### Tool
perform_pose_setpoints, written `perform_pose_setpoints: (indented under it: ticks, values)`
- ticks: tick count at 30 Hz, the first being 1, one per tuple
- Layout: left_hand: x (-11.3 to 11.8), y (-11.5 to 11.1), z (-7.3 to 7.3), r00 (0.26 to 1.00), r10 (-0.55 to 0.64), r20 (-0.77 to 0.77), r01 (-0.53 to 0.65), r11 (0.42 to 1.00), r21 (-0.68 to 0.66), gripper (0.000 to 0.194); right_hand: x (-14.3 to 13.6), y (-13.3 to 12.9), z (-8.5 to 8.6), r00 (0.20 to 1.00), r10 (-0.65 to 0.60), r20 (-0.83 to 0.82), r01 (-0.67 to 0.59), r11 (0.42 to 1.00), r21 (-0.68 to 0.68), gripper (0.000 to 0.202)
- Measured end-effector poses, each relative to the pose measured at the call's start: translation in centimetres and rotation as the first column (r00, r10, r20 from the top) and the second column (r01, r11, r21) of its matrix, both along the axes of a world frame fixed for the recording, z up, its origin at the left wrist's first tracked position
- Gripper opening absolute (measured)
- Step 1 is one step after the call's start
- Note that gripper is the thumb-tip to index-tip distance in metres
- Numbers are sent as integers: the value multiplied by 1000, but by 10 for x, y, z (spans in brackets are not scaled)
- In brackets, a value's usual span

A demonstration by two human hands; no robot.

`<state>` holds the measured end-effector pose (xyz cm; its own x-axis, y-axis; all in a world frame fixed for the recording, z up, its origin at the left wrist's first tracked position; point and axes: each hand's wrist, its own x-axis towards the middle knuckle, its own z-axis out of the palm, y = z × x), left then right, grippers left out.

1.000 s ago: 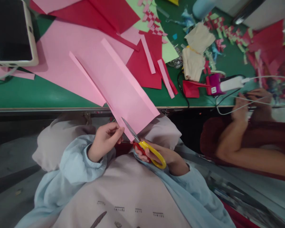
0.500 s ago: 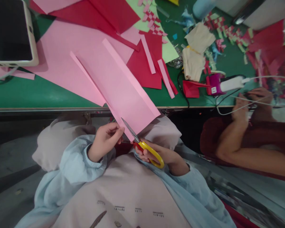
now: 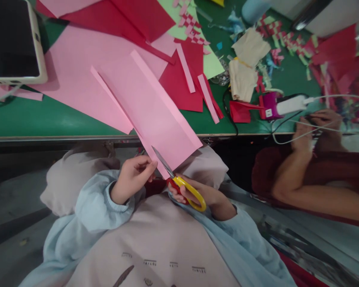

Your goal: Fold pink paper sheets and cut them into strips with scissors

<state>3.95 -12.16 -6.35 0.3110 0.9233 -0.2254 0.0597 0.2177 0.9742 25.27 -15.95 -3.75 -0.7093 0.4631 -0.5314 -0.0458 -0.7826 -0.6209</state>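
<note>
My left hand [image 3: 134, 175] pinches the lower left edge of a folded sheet of pink paper [image 3: 160, 107]. The sheet slants from the table down over its front edge towards my lap, with a narrow folded band along each long side. In my right hand [image 3: 194, 189] is a pair of scissors [image 3: 191, 193] with one yellow and one red handle loop. Their blades lie along the left folded band, close to my left fingertips, and point up and left. Part of the lower blade is hidden by the paper.
Larger pink and red sheets [image 3: 71, 56] cover the green table [image 3: 24, 119]. A phone [image 3: 14, 44] lies at the far left. Loose pink strips [image 3: 208, 99], beige cloth [image 3: 245, 67] and a purple-and-white plug adapter [image 3: 271, 105] with cables are to the right. Another person's hands [image 3: 317, 123] rest at the right edge.
The scissors' handles have come slightly closer together, with the blades a little further up and left along the band. My left hand stays in place.
</note>
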Motion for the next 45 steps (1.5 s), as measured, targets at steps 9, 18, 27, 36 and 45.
perform_pose_setpoints:
  ticks: [9,18,27,36,45]
  values:
    - [1,0,1,1000,-9,8,9,1000,-11,32,0,-1,-5,1000,18,-13,-18,1000,-13,46]
    - [2,1,3,1000,-11,-4,11,1000,-9,35,-3,-1,0,999,9,31,-8,1000,-23,47]
    - [0,1,3,999,-35,-24,35,999,8,35,6,-2,-6,999,26,28,-26,1000,-16,41]
    - [-2,6,7,997,79,-17,-80,994,-70,29,12,-5,-7,988,48,148,-67,989,130,36]
    - [-8,6,3,992,76,-104,-76,997,11,36,12,-6,-3,992,30,125,-40,996,82,35]
